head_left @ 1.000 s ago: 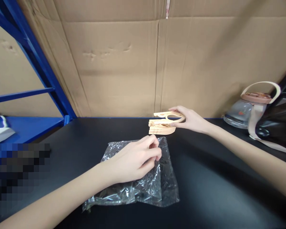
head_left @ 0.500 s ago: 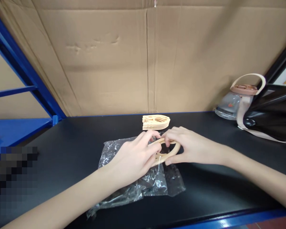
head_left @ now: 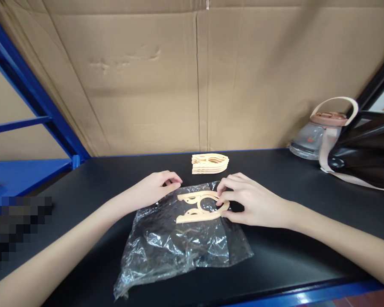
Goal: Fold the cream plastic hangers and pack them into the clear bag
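Observation:
A cream plastic folding clothes hanger [head_left: 198, 216] lies folded on a clear, crinkled plastic bag [head_left: 166, 249], its two arms pointing left. My right hand [head_left: 248, 198] grips the hanger's rounded right end, thumb on the near side and fingers curled over the far side. At the bag's far left edge is my left hand [head_left: 156, 187], off the hanger, with thumb and fingertips drawn together on the film. Behind the hands, a neat stack of matching folded hangers [head_left: 209, 165] rests on the black tabletop.
On the right stands a clear water bottle [head_left: 307, 138] with a pinkish lid, loop handle and strap, beside a shiny black bag [head_left: 368, 149]. A cardboard wall [head_left: 141, 85] rises behind the black table [head_left: 92, 187]. Blue metal framing [head_left: 51, 123] borders the left.
My left hand has left the hanger and moved left to the bag's edge. The hanger now lies lower and flatter on the bag, still in my right hand.

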Tool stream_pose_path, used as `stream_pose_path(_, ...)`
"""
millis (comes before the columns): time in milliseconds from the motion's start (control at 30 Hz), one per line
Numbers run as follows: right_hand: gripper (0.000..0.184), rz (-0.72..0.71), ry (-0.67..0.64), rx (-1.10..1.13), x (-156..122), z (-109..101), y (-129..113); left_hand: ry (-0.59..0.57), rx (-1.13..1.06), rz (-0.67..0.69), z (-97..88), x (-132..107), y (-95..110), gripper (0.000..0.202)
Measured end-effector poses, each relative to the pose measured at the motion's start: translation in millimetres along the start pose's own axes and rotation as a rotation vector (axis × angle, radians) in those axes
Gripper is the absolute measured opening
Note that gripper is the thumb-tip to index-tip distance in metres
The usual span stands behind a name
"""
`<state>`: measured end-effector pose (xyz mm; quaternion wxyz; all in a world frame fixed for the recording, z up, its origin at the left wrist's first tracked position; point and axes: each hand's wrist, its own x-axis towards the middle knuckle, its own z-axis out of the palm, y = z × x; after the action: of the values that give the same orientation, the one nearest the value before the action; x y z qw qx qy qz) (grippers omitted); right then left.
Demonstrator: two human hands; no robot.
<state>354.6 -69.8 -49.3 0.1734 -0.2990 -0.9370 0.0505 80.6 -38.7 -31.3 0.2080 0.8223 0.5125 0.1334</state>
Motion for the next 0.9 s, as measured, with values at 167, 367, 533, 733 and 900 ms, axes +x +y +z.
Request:
stream_pose_path(167, 0.016, 0.036, -0.002, 0.015, 2.7, 10.8, -1.8, -0.135, -0.133, 0.023, 2.3, 4.8, 1.1, 0.032)
stream_pose_path(367, 0.017, 0.066, 0.092, 0.086, 6.7, 24.0, -10.3, -0.169, -0.193, 0.036, 8.3, 2.1, 14.7, 0.034)
stream_pose_path(533, 0.009, 0.043, 0.103, 0.251, 6.4, 24.9, -12.3, -0.206, -0.306, -0.058, 8.6, -3.6, 19.3, 0.031)
stream_pose_path(733, 0.022, -0.123, 0.021, 0.254, 2.3, 19.2, -6.1, -0.297, -0.562, -0.157, 4.2, -5.8, 12.0, 0.037)
stream_pose_path(900, 0.034, -0.225, 0.018, 0.131, 1.6, 16.9, -5.6, -0.24, -0.654, -0.159, 7.8, -3.8, 18.2, 0.037)
